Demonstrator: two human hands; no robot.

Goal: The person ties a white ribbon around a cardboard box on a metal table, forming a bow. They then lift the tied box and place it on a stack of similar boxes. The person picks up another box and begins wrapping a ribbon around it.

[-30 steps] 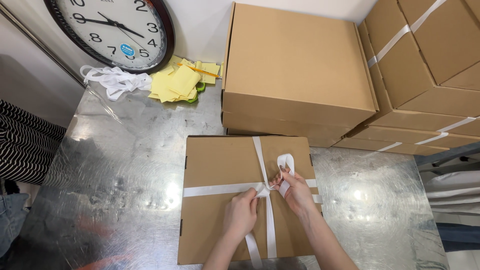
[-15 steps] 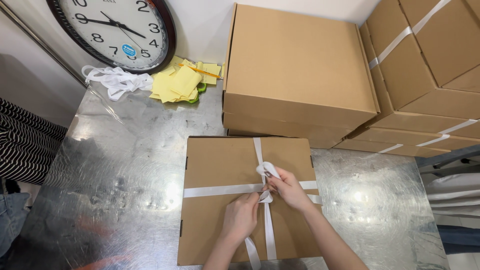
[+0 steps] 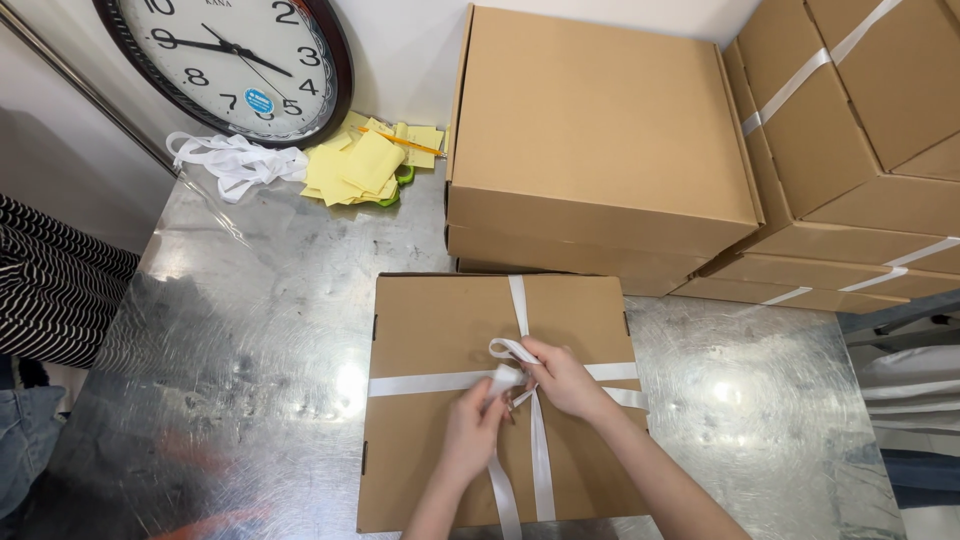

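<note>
Hands met at the middle of a flat brown cardboard box (image 3: 440, 330) that lay near the front edge of the shiny metal table (image 3: 250, 330). White ribbon (image 3: 425, 383) ran across the lid from side to side and from back to front, crossing at the centre. The left hand (image 3: 473, 432) was closed on a short fold of that ribbon just left of the crossing, thumb and fingers pinching it. The right hand (image 3: 565, 380) was closed too, pinching a ribbon loop that rose just behind the crossing. Both hands touched or nearly touched each other over the knot, and two loose ribbon tails ran toward the front edge of the box between the forearms.

Behind the box, toward the back edge of the table, stood a stack of plain cardboard boxes (image 3: 590, 130). At the back right corner leaned more boxes bound with white ribbon (image 3: 850, 130). At the back left, a round wall clock (image 3: 240, 60) stood against the wall, with a bundle of loose white ribbon (image 3: 230, 160) and a heap of yellow paper slips (image 3: 365, 165) beside it. Striped fabric (image 3: 50, 280) showed past the left edge.
</note>
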